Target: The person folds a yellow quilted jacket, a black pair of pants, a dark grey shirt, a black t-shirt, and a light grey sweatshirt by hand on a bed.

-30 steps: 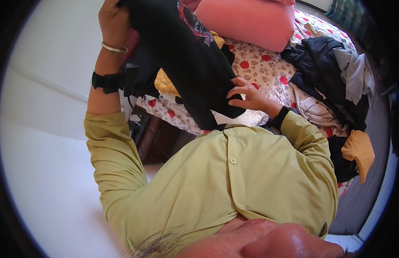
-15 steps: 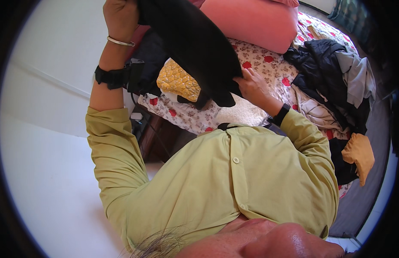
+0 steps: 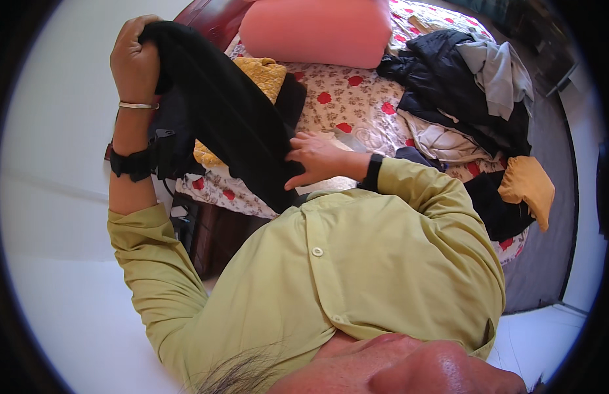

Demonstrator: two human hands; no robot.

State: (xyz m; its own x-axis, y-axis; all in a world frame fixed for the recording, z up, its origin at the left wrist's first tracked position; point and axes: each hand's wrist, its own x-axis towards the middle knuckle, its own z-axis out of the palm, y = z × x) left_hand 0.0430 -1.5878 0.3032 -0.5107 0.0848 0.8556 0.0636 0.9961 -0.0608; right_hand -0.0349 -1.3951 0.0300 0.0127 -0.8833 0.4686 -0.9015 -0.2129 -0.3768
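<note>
A long black garment (image 3: pixel 222 111) hangs slantwise in front of me, from the upper left down to my shirt front. Its kind does not show. My left hand (image 3: pixel 135 62) is closed in a fist round its upper end, raised at the left. Lower down, my right hand (image 3: pixel 317 159) lies against the garment's right edge, thumb and fingers spread apart. Behind the garment, partly hidden by it, is a yellow quilted cloth (image 3: pixel 263 73) on the bed.
The bed has a flowered sheet (image 3: pixel 324 118) and a pink bolster (image 3: pixel 315 33) at its far end. On the right lie a dark jacket (image 3: pixel 442 72), a grey garment (image 3: pixel 498 72), beige cloth (image 3: pixel 442 139) and a mustard cloth (image 3: pixel 529 187). A white wall (image 3: pixel 55 151) stands at my left.
Both hands have moved left with the black garment, which now hangs straighter and lower. My right hand has gone from pinching its edge to lying on it with fingers spread.
</note>
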